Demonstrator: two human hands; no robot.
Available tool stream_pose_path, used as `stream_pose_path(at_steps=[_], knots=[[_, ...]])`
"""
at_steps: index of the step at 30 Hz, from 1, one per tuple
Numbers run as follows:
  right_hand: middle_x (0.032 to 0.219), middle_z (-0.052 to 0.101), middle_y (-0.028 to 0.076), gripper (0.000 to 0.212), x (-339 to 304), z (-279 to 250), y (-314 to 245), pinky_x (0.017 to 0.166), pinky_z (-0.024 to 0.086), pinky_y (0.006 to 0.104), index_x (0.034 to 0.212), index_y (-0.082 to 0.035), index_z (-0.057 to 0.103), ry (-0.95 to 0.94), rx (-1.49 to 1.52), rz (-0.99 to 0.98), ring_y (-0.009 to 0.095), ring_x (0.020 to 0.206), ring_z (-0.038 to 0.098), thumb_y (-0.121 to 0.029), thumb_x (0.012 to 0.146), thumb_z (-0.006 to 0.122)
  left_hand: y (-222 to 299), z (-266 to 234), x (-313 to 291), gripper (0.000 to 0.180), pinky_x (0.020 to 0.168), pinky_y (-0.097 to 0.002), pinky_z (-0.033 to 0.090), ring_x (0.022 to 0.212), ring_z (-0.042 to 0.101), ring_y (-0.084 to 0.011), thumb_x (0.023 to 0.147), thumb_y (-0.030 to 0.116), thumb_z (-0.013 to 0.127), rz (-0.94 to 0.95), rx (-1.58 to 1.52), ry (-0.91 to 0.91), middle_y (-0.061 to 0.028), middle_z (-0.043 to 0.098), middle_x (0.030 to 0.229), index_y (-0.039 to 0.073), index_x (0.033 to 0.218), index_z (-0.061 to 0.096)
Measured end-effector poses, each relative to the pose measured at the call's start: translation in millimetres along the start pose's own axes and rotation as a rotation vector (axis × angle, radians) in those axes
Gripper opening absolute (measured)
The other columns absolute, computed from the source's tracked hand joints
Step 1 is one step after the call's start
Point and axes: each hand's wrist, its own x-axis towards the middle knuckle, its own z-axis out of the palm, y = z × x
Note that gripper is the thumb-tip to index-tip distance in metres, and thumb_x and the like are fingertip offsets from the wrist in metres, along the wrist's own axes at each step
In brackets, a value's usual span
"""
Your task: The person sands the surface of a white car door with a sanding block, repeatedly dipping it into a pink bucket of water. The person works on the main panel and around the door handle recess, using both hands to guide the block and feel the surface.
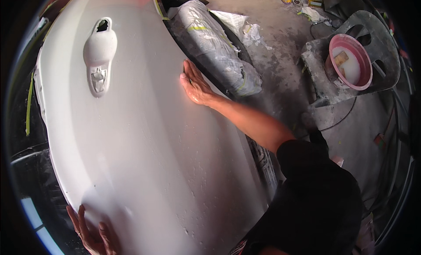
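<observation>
A pale grey-white car door panel (144,136), wet with droplets and runs, stretches in front of me. In its far left part is a door-handle recess (100,57) with a dark hole at its top. My right hand (196,85) rests on the panel's right side by the wheel arch, fingers stretched out and close together. Whether anything thin lies under that palm is hidden. At the lower left, my left hand (90,233) touches the panel near its left edge, fingers spread, nothing visible in it; its lower part is cut off by the frame.
A wheel wrapped in taped plastic and paper (215,44) stands beyond my right hand. On the right, a pink bucket (368,75) of cloudy water with a tan block (341,58) sits on a dirty plastic stool (318,57). A hose (340,123) crosses the concrete floor (280,66).
</observation>
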Motion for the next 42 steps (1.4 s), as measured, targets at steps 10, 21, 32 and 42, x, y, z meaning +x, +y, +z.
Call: stream_pose_path(at_steps=[10, 21, 32, 42], knots=[[0.159, 0.006, 0.02, 0.073, -33, 14, -26, 0.119, 0.012, 0.0455, 0.153, -0.006, 0.005, -0.094, -0.136, -0.501, 0.034, 0.147, 0.011, -0.046, 0.1, 0.035, 20, -2, -2, 0.06, 0.095, -0.0483, 0.049, 0.122, 0.053, -0.0384, 0.092, 0.044, 0.058, -0.257, -0.164, 0.0, -0.0199, 0.025, 0.155, 0.002, 0.135, 0.05], [0.156, 0.009, 0.028, 0.069, -117, 34, -67, 0.118, 0.013, 0.0517, 0.151, 0.001, 0.011, -0.062, -0.003, -0.48, 0.042, 0.145, 0.011, -0.031, 0.098, 0.043, 26, 11, 3, 0.057, 0.106, -0.053, 0.037, 0.133, 0.04, -0.0396, 0.086, 0.038, 0.065, -0.315, -0.326, 0.024, -0.0206, 0.026, 0.154, 0.004, 0.131, 0.055], [0.157, 0.006, 0.023, 0.07, 7, 3, -71, 0.116, 0.018, 0.0484, 0.151, 0.001, 0.009, 0.005, -0.171, -0.343, 0.036, 0.145, 0.012, -0.041, 0.1, 0.033, 32, 4, 11, 0.06, 0.109, -0.0558, 0.03, 0.139, 0.029, -0.0399, 0.085, 0.041, 0.066, -0.271, -0.261, 0.02, -0.022, 0.028, 0.153, 0.004, 0.131, 0.055], [0.157, 0.015, 0.02, 0.065, 35, 3, -73, 0.12, 0.012, 0.0384, 0.152, -0.003, 0.012, -0.044, -0.077, -0.403, 0.035, 0.146, 0.013, -0.041, 0.102, 0.029, 31, -13, 3, 0.063, 0.103, -0.0525, 0.038, 0.134, 0.037, -0.0399, 0.085, 0.044, 0.066, -0.217, -0.092, 0.004, -0.0244, 0.027, 0.152, 0.004, 0.132, 0.054]])
